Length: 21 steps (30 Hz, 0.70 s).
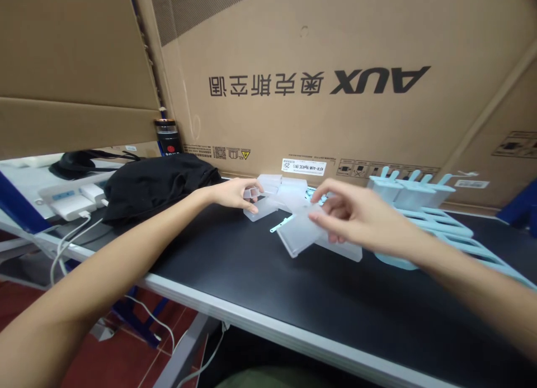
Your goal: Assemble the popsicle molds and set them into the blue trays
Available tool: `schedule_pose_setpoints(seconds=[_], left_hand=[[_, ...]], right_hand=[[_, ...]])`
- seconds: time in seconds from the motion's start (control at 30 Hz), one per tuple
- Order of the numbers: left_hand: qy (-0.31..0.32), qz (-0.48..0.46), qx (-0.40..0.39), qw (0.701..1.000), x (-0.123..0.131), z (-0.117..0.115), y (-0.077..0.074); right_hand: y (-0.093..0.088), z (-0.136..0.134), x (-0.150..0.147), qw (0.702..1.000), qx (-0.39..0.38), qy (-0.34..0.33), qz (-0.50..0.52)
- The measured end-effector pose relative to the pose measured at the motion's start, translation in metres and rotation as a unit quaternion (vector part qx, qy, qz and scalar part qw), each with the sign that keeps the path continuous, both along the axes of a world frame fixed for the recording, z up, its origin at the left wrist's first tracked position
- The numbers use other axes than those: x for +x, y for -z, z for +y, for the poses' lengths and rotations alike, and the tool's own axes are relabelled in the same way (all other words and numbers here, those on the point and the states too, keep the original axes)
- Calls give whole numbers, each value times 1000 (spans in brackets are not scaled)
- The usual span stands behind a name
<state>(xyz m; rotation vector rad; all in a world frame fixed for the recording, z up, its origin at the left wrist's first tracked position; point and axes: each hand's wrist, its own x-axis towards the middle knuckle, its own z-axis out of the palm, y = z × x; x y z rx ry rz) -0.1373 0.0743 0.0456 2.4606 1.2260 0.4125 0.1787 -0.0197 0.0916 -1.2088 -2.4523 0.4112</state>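
Note:
My right hand [350, 209] pinches a flat, translucent plastic popsicle mould cup [298, 231] between thumb and fingers, tilted above the black tabletop. Farther back, my left hand [235, 195] has its thumb and fingers around another translucent mould cup [253, 192]. More frosted cups lie between and behind the hands, including one [292, 193] in the middle and one [342, 248] partly under my right hand. A thin light-blue stick [280, 224] shows next to the held cup. Small light-blue pieces [311, 193] are partly hidden behind my right fingers.
Light-blue popsicle moulds with stick handles [413, 191] stand at the right, beside a light-blue slotted frame [444, 225]. A large cardboard box [260, 119] walls off the back. Black cloth [161, 183], a dark bottle [168, 137] and a white power strip [73, 202] are at left.

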Motion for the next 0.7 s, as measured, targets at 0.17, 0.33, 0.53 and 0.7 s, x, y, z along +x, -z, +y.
schedule_pose_setpoints(seconds=[0.17, 0.33, 0.53, 0.7], left_hand=[[-19, 28, 26, 999, -1, 0, -7], [-41, 62, 124, 990, 18, -27, -26], [128, 93, 135, 978, 76, -94, -31], [130, 174, 113, 970, 84, -106, -30]], right_hand=[[34, -3, -11, 984, 82, 57, -146], [21, 18, 7, 981, 110, 27, -156], [14, 63, 12, 963, 14, -118, -240], [8, 83, 5, 952, -11, -95, -292]])
